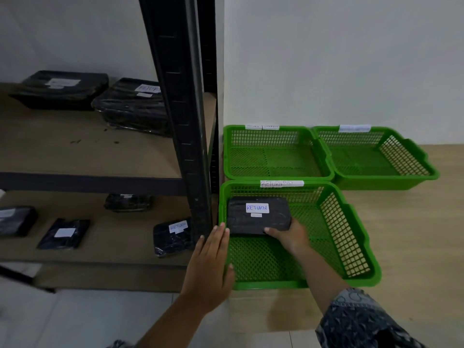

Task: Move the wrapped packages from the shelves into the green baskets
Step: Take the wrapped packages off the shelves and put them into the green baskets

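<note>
Black package (pixel 258 216), label up, long axis left-right, gripped by right fingers (pixel 272 231) in green basket (pixel 336 222); left fingers (pixel 218 237) straight, empty.

The black upright (pixel 185 121) slices across the upper package (pixel 130 106) and the lower package (pixel 172 238), clipping both their labels. The edge package (pixel 15 221) runs off the left side. The shelf beam (pixel 88 183) hides the rear package's (pixel 128 202) top. The far-left basket label (pixel 262 126) and far-right basket label (pixel 354 128) are too blurred to read. The right hand's (pixel 288 236) fingers vanish under the held package (pixel 258 216).
</note>
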{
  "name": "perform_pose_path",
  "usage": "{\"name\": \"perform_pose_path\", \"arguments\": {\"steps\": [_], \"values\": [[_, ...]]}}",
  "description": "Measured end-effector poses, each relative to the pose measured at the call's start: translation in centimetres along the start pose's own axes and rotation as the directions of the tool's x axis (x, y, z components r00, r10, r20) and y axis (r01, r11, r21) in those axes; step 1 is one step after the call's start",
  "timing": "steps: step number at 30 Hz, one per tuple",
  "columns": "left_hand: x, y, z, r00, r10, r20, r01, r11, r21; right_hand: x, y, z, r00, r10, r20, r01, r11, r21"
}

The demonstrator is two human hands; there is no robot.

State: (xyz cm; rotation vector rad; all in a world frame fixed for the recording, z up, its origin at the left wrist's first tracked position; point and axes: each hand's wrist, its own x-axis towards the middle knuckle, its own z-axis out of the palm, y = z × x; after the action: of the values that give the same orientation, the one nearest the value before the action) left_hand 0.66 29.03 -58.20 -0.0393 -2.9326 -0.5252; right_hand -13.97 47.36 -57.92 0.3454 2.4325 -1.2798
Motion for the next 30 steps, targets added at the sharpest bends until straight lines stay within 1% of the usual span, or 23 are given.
{"name": "perform_pose_path", "arguments": {"steps": [2,4,10,15,18,20,25,30], "values": [[0.0,0.0,0.0,1.000,0.001,-0.003,-0.001,1.000,-0.016,1.9,1.3,0.4,1.000,0.006,-0.016,-0.008,0.990,-0.138],[-0.1,-0.1,0.1,1.000,-0.002,-0.006,0.002,0.999,-0.035,2.6,1.8,0.5,1.000,0.007,-0.010,-0.009,0.982,-0.188],[0.0,-0.1,0.1,1.000,0.004,-0.014,-0.005,0.998,-0.060,0.7,-0.2,-0.2,1.000,-0.021,0.000,0.020,0.952,-0.307],[0.1,-0.1,-0.2,1.000,0.003,-0.013,-0.003,0.999,-0.040,-0.5,-0.4,-0.3,0.987,-0.139,-0.078,0.094,0.903,-0.418],[0.4,0.0,-0.6,1.000,0.015,0.010,-0.015,1.000,-0.007,-1.5,-0.6,-0.1,0.968,-0.223,-0.114,0.149,0.879,-0.453],[0.5,0.0,-1.1,0.999,0.031,0.021,-0.031,0.999,0.005,-2.5,-0.7,-0.1,0.955,-0.279,-0.101,0.198,0.852,-0.484],[0.3,0.3,-3.1,0.999,0.008,0.050,-0.008,1.000,-0.007,-6.2,-1.2,0.3,0.933,-0.360,-0.016,0.284,0.760,-0.585],[-1.8,-0.1,-5.6,0.998,0.060,0.018,-0.060,0.998,0.000,-11.6,-2.1,1.4,0.891,-0.453,0.026,0.363,0.676,-0.642]]}}
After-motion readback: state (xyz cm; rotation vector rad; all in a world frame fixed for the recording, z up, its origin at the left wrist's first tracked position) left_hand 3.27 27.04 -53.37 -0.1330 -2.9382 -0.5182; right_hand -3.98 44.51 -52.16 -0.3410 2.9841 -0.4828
